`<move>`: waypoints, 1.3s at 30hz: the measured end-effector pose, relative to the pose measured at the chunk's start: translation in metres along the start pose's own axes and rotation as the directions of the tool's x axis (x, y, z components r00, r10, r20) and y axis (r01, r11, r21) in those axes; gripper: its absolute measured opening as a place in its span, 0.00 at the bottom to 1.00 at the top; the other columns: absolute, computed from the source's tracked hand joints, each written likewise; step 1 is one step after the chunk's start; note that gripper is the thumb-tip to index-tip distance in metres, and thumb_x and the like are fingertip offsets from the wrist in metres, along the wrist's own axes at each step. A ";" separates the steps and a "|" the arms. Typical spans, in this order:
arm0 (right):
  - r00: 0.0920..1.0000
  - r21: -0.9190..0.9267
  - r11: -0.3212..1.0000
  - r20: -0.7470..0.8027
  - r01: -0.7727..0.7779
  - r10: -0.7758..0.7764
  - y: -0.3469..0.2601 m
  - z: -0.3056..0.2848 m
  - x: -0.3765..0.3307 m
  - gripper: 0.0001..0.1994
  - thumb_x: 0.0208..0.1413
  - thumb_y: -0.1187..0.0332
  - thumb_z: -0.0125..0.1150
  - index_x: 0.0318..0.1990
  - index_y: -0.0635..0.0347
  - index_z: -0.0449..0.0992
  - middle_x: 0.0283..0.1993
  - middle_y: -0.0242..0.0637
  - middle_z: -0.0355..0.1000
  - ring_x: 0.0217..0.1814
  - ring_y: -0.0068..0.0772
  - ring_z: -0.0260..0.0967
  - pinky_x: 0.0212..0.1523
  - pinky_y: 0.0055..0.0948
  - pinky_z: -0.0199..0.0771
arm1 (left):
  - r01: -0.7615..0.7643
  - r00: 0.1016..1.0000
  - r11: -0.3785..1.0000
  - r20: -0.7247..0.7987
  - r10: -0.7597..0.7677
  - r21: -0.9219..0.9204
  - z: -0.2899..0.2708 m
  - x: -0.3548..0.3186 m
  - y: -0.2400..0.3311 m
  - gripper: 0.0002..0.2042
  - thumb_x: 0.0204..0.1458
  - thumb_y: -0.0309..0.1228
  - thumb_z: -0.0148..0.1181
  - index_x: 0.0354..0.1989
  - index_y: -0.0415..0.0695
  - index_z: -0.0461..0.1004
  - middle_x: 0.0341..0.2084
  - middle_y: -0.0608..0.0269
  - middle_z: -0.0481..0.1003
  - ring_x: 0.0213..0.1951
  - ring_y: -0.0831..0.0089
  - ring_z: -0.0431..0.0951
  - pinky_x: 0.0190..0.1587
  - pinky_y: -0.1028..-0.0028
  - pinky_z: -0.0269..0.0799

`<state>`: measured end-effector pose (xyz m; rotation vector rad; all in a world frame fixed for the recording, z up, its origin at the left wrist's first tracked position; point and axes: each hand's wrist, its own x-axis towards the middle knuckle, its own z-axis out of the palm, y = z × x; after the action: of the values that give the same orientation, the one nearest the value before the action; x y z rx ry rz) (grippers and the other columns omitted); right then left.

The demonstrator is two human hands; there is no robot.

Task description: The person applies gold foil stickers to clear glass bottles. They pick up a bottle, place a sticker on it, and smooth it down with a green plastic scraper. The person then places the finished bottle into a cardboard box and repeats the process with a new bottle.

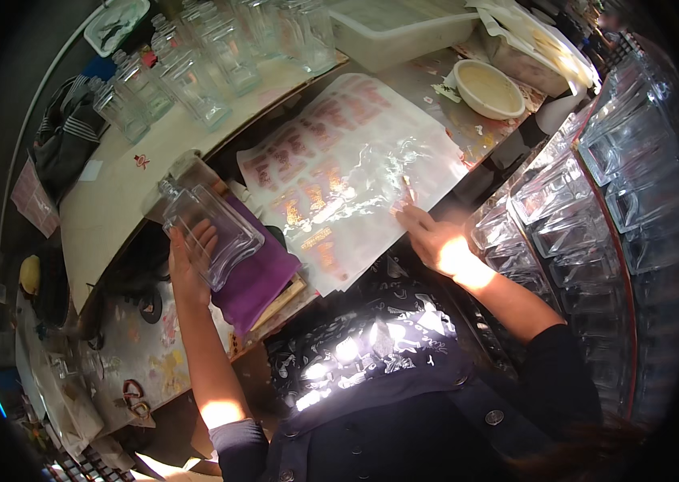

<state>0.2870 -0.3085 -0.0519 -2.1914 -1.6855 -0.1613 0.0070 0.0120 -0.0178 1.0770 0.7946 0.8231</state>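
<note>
My left hand point(188, 261) is wrapped round a clear, square-shouldered glass bottle point(223, 233), which tilts above a purple cloth point(263, 273). A second clear bottle shape shows just behind it. On the work surface in front of me lies a large wet, shiny sheet of decals point(331, 173), with rows of faded pink marks and several orange-gold ones. At the sheet's right edge is my right hand point(432, 238), its fingertips pinched together. Something small and thin shows at those fingertips, but glare hides what it is.
Several clear glass bottles point(211, 64) stand on a raised board point(122, 217) at the far left. Beyond the sheet are a white bowl point(488, 90) of pale liquid and a translucent plastic tub point(391, 40). Stacked glass pieces point(572, 217) fill racks at the right.
</note>
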 end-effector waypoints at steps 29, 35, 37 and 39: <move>0.810 0.716 0.505 0.145 -0.482 0.568 0.009 -0.006 0.025 0.08 0.55 0.74 0.57 0.41 0.66 0.78 0.42 0.45 0.77 0.29 0.29 0.75 0.30 0.26 0.75 | 0.109 0.993 0.989 0.055 -0.104 -0.096 -0.009 0.002 0.005 0.32 0.59 0.58 0.45 0.61 0.43 0.58 0.48 0.51 0.71 0.49 0.59 0.74 0.54 0.63 0.67; 0.861 0.894 0.028 0.422 -0.447 0.285 -0.073 -0.038 0.147 0.14 0.62 0.66 0.53 0.48 0.67 0.75 0.51 0.45 0.75 0.16 0.12 0.59 0.15 0.14 0.56 | 0.123 0.990 0.977 0.086 -0.109 -0.175 -0.010 0.003 0.006 0.25 0.60 0.54 0.48 0.54 0.46 0.63 0.46 0.52 0.72 0.50 0.60 0.73 0.53 0.64 0.68; 0.993 0.974 0.193 0.111 -0.117 0.043 -0.118 -0.022 0.185 0.12 0.60 0.67 0.56 0.48 0.62 0.77 0.51 0.41 0.75 0.25 0.17 0.71 0.23 0.16 0.68 | 0.129 0.990 0.975 0.081 -0.116 -0.181 -0.016 0.000 0.007 0.25 0.60 0.54 0.48 0.54 0.46 0.63 0.45 0.54 0.72 0.50 0.62 0.73 0.52 0.66 0.69; 0.937 0.903 0.287 -0.258 0.320 -0.234 -0.154 0.000 0.211 0.12 0.57 0.67 0.60 0.48 0.55 0.78 0.51 0.37 0.76 0.35 0.27 0.78 0.32 0.21 0.76 | 0.095 0.994 0.977 0.074 -0.082 -0.192 -0.017 0.004 0.004 0.24 0.60 0.53 0.48 0.55 0.46 0.63 0.46 0.55 0.71 0.50 0.64 0.73 0.52 0.67 0.69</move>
<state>0.1996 -0.0833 0.0471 -0.9520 -1.4794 0.5431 -0.0066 0.0233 -0.0193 0.8833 0.6865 0.7699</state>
